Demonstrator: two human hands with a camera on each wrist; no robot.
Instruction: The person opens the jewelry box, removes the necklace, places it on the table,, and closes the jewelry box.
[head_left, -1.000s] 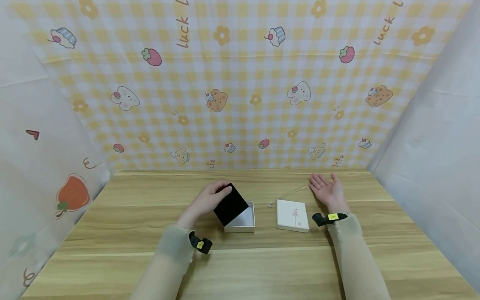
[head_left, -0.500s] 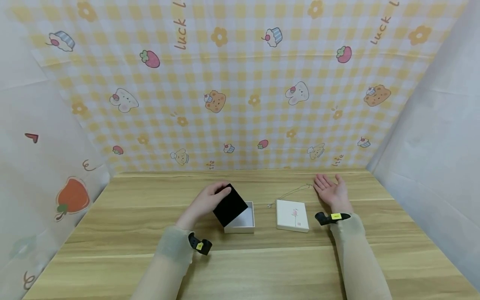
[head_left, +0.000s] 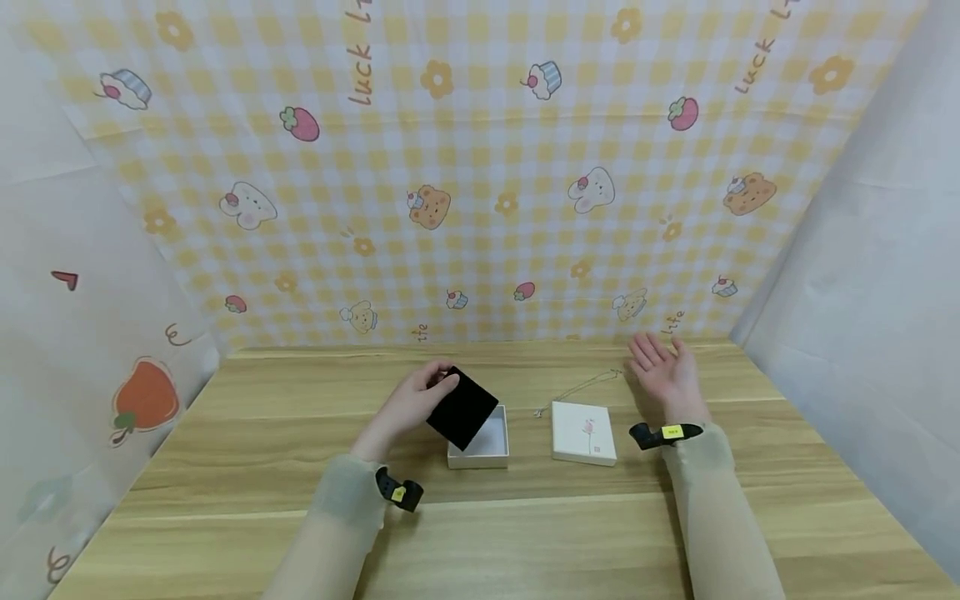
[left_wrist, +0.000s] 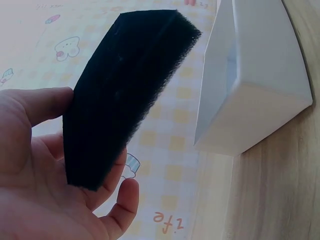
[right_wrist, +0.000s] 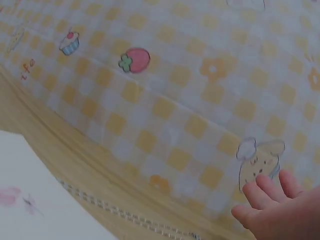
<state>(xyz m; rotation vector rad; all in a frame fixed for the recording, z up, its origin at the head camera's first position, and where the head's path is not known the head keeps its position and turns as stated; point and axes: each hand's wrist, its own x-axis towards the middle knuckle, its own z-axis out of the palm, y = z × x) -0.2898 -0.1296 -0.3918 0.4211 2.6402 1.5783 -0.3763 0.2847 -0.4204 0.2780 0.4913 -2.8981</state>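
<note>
A black foam pad [head_left: 463, 408] is pinched between the thumb and fingers of my left hand [head_left: 408, 410], tilted above a white box base [head_left: 478, 461]. In the left wrist view the foam pad [left_wrist: 120, 95] shows its rough edge, with the box [left_wrist: 265, 100] beside it. My right hand [head_left: 667, 379] is palm up with fingers relaxed, holding nothing. A thin chain necklace [head_left: 588, 385] lies on the table left of that hand, its small pendant [head_left: 538, 413] at the left end. In the right wrist view the chain [right_wrist: 125, 216] runs below the right hand [right_wrist: 280, 210].
A white lid [head_left: 583, 433] with a pink flower print lies on the wooden table [head_left: 525, 533], right of the box base. A yellow checked cloth [head_left: 480, 150] hangs behind the table's back edge. White cloth walls [head_left: 862, 275] stand at both sides.
My right hand has moved slightly right and away from the necklace's end, then a little farther back. The left hand still holds the foam pad, its angle slightly changed.
</note>
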